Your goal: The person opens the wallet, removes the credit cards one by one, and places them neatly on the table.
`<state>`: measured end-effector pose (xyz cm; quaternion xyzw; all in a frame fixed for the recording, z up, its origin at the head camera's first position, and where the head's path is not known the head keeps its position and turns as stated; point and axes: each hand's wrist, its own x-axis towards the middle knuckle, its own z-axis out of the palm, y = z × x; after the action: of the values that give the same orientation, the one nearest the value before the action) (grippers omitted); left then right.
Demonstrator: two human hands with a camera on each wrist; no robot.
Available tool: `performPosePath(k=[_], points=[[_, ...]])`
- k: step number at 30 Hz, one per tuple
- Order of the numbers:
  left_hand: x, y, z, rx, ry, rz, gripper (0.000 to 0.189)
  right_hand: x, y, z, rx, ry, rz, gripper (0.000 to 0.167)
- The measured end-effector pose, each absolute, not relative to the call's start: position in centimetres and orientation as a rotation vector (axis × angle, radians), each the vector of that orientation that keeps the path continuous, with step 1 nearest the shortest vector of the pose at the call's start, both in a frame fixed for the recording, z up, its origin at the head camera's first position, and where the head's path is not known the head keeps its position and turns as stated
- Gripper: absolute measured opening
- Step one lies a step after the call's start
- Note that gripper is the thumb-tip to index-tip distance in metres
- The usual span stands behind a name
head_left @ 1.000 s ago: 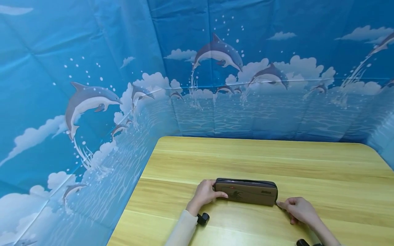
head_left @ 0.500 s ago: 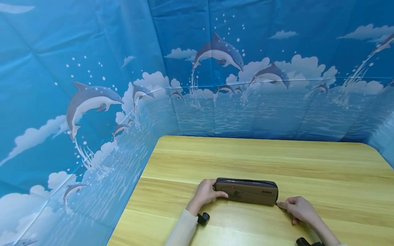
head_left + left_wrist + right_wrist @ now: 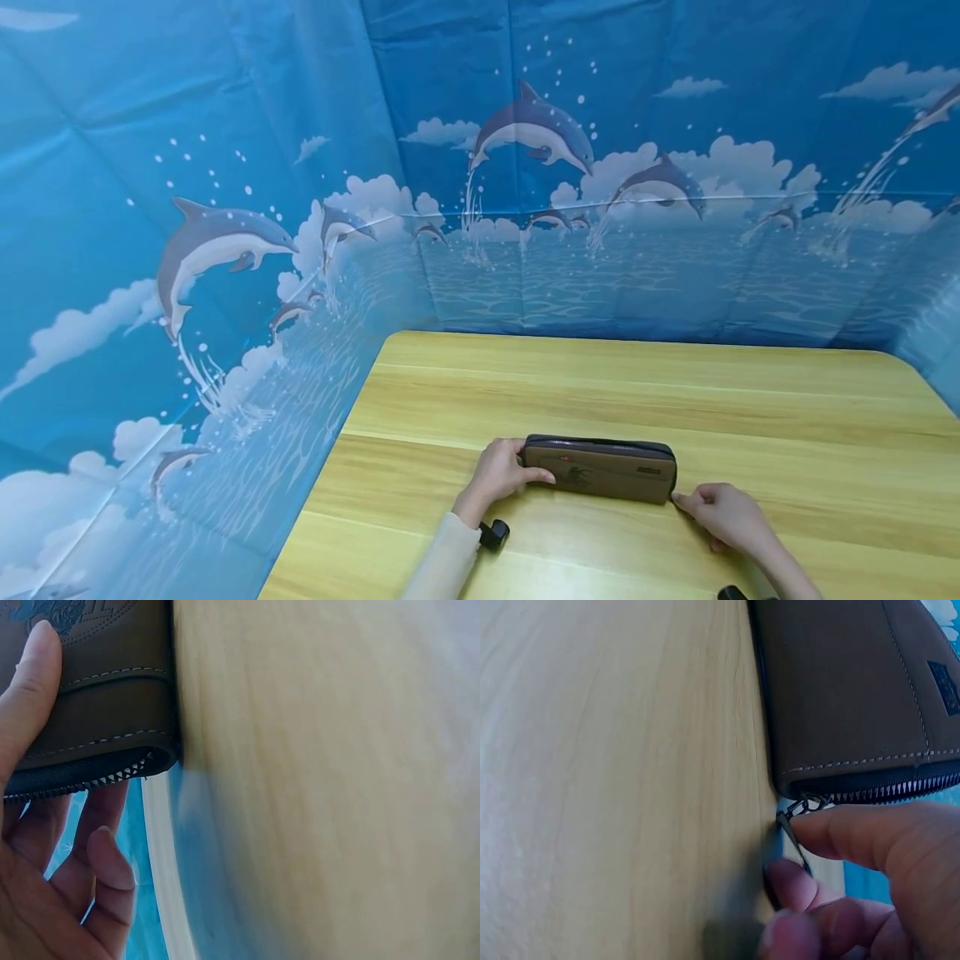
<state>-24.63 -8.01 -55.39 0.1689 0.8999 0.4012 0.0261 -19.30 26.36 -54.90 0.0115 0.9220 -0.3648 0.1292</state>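
Observation:
A brown leather zip-around wallet (image 3: 600, 473) stands on its long edge on the table, its zipper teeth showing along the top. My left hand (image 3: 501, 471) grips its left end. In the left wrist view the thumb (image 3: 36, 682) lies across the stitched, embossed front, and the other fingers reach behind. At the lower right corner, my right hand (image 3: 726, 512) pinches the zipper pull (image 3: 791, 836) between thumb and forefinger. Metal teeth (image 3: 900, 789) run along that end of the wallet in the right wrist view.
The pale wooden table (image 3: 645, 383) has rounded far corners. A blue curtain (image 3: 360, 275) printed with dolphins and clouds hangs behind it and along the left side. A black wrist camera (image 3: 495, 533) sits below my left hand.
My right hand has turned slightly and shifted a little, its fingers still at the wallet's lower right corner. The left hand and the wallet have hardly moved.

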Motion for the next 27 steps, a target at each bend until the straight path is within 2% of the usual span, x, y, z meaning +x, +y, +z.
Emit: performPosePath(k=[15,27], points=[[-24.57,-8.07,-55.39,0.526,2.758,1.254,0.038,-19.13,26.32,-54.64,0.004,2.713,-0.997,0.046],[-24.58,-8.08,-55.49,0.534,2.745,1.279,0.032,-19.35,26.52,-54.65,-0.049,2.801,-1.056,0.039]])
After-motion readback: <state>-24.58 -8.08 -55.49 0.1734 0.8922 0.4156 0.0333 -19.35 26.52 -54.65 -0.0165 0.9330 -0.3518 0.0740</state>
